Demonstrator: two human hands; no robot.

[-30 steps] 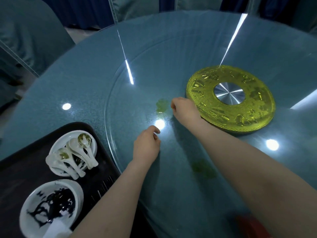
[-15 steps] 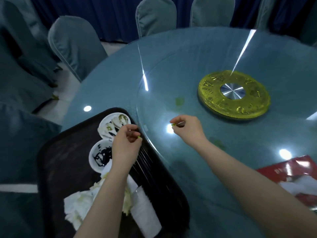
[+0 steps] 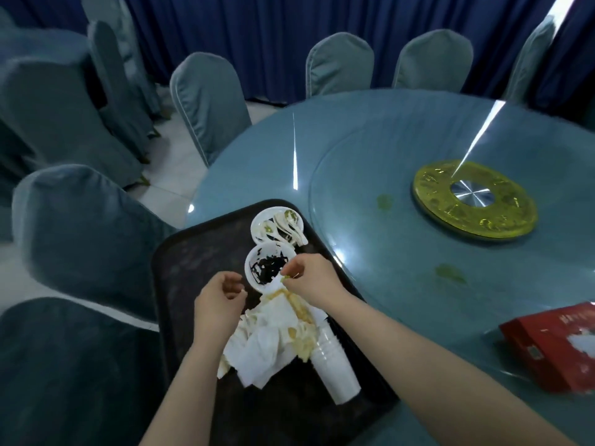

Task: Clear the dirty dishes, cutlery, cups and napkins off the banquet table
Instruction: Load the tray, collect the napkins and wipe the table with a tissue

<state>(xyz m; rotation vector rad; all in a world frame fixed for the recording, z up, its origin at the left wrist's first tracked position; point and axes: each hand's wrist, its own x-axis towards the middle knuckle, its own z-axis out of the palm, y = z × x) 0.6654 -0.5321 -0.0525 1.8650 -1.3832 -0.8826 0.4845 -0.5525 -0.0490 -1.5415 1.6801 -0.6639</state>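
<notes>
A black tray [image 3: 199, 252] sits at the table's near left edge. On it are a white plate with several dirty spoons [image 3: 277, 226], a white bowl with dark residue [image 3: 267, 267], a heap of stained white napkins [image 3: 273, 336] and a stack of white cups [image 3: 335, 368] lying on its side. My right hand [image 3: 309, 278] hovers over the bowl's near rim, pinching a small green food scrap [image 3: 285, 278]. My left hand [image 3: 222, 300] is just left of it above the napkins, fingers curled; nothing is visible in it.
The round blue glass table [image 3: 370, 140] carries a glass turntable with a gold centre disc [image 3: 473, 204] and green smears [image 3: 384, 201]. A red tissue box [image 3: 553, 346] lies at the right. Covered chairs [image 3: 209, 101] ring the table.
Both hands pulled back from the turntable to over the tray. The right hand now carries a green scrap above the bowl. The view swung left and back.
</notes>
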